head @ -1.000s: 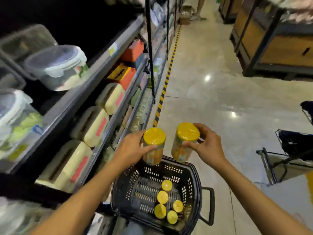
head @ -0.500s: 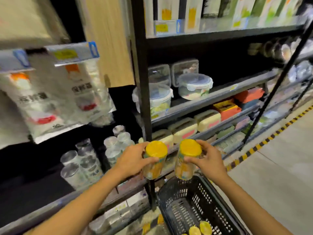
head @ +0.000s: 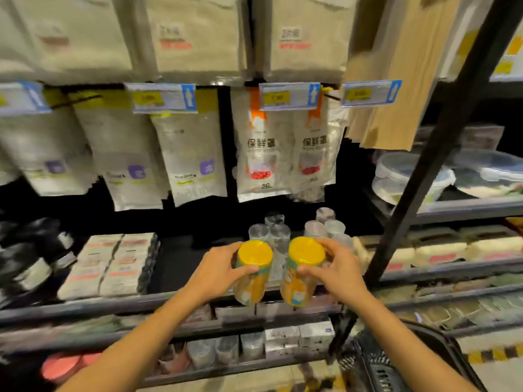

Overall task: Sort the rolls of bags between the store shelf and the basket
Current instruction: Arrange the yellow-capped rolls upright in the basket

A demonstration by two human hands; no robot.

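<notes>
My left hand point(head: 216, 271) grips a roll of bags with a yellow cap point(head: 252, 274), held upright in front of the store shelf point(head: 85, 306). Just to its right, my right hand point(head: 338, 271) grips a second yellow-capped roll point(head: 302, 271). Both rolls hang side by side over the shelf's front edge, a small gap between them. Behind them on the shelf stand several clear-capped rolls point(head: 278, 232). The black basket point(head: 402, 360) shows only in part at the bottom right, below my right forearm.
White boxes point(head: 113, 264) lie on the shelf to the left. Hanging packets point(head: 263, 148) with price tags fill the rail above. A black upright post point(head: 441, 142) stands at the right, with plastic containers point(head: 410, 176) behind it.
The view has swung left from the aisle and basket to face the shelf. Both hands kept hold of their rolls and carried them up from over the basket to the shelf's front edge.
</notes>
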